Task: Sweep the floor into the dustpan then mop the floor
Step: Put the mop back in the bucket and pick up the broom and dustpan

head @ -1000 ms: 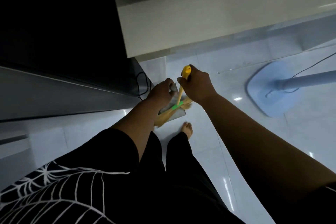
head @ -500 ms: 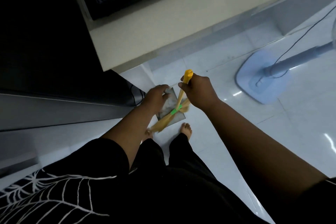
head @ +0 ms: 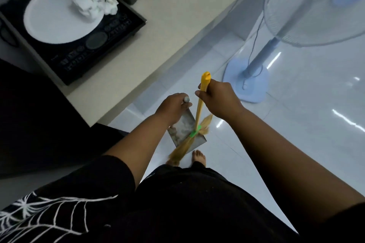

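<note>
My right hand [head: 218, 100] grips the yellow handle of a small broom [head: 199, 111] near its top end. The straw bristles, bound by a green band, hang down across a grey metal dustpan [head: 183, 127]. My left hand [head: 171, 107] holds the dustpan by its handle, whose grey end cap shows past my fingers. The pan is tilted above the white tiled floor [head: 286, 134], just ahead of my bare feet [head: 198, 158]. Grey dust marks the pan's inside.
A low cream counter [head: 158, 31] runs on the left, carrying a black induction cooker [head: 83, 49] with a white plate and crumpled tissue. A pale blue standing fan [head: 250, 83] with a trailing cord stands right of my hands. A dark cabinet fills the left edge.
The view has tilted up, showing the cooker top and fan head. Both hands have risen slightly with broom and dustpan; the grips are unchanged.
</note>
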The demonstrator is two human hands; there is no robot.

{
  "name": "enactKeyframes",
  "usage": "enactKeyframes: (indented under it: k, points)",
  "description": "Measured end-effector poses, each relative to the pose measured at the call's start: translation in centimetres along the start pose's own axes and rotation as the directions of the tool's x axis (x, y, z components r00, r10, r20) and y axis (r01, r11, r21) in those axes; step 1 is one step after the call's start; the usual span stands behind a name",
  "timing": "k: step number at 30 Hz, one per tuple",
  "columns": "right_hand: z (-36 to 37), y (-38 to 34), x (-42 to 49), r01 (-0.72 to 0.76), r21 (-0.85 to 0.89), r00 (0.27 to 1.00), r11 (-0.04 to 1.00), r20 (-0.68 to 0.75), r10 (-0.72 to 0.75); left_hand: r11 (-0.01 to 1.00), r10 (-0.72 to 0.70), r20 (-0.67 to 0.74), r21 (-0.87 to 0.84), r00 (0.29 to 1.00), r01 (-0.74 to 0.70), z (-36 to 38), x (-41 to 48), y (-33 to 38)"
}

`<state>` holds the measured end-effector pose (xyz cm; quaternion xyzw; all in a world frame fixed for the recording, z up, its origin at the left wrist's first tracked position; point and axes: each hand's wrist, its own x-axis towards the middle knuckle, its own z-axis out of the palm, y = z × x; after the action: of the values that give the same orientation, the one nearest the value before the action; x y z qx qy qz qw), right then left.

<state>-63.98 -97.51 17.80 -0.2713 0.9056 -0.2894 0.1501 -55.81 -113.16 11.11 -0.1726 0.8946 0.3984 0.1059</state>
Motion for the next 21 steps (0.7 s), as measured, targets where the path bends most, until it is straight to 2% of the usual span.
enactKeyframes:
  k: [5,9,14,21]
  points:
    - [-2.1,-0.5,-4.4,-0.187,0.029,0.974,0.982,-0.125,0.19,0.984,0.157,0.123,0.065,0.98,-0.166,0.3,0.6,3.6]
    - [-3.6,-0.2,-8.8,-0.327,0.081,0.912,0.941,-0.234,0.337,0.946,0.287,0.223,0.085,0.932,-0.312,2.0,0.0,6.5]
    - [-4.6,0.8,-14.8,-0.483,0.147,0.797,0.863,-0.334,0.503,0.889,0.4,0.354,0.075,0.845,-0.452,5.1,-1.8,9.9]
    - [-6.0,2.8,-24.6,-0.603,0.245,0.635,0.76,-0.43,0.642,0.778,0.508,0.54,0.046,0.671,-0.627,10.6,-6.6,15.3]
